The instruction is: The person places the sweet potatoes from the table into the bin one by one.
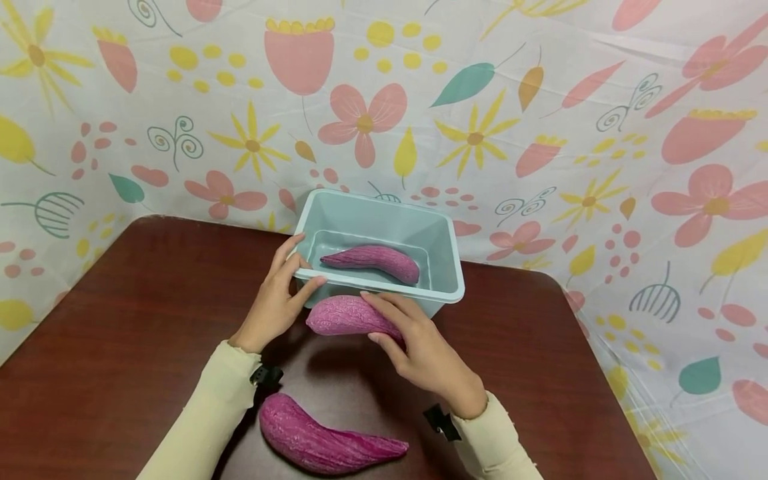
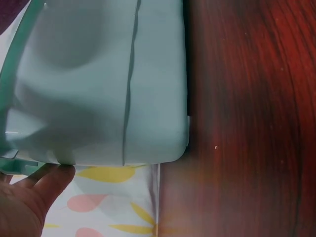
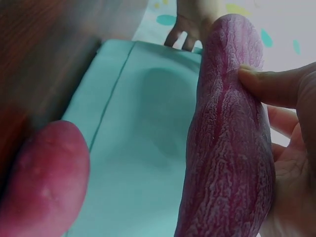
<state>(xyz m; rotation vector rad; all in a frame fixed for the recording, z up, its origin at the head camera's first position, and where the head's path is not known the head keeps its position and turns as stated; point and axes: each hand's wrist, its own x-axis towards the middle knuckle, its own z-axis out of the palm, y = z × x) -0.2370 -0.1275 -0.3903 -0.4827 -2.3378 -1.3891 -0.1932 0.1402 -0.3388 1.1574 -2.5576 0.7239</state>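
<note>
With our right grip point(image 1: 429, 353) we pinch 1 purple sweet potato point(image 1: 339, 315) above the surface point(image 1: 534, 380), outside the blue plastic tub's point(image 1: 384, 217) near wall. Our left grip point(image 1: 273, 300) touches the near left corner, fingers spread. We judge 1 of 3 done: the inside sweet potato point(image 1: 372, 259) rests in the tub; the held one and the loose sweet potato point(image 1: 324, 437) on the surface are outside.

The right fingers point(image 1: 396, 310) hide the right end of the held vegetable point(image 1: 339, 315) in the head view; below them, the right wrist view crops it. Left of them there, another vegetable point(image 3: 49, 182) is blurred and cut off. Above the left fingers point(image 2: 54, 180), the left wrist view crops the tub point(image 2: 89, 94).
</note>
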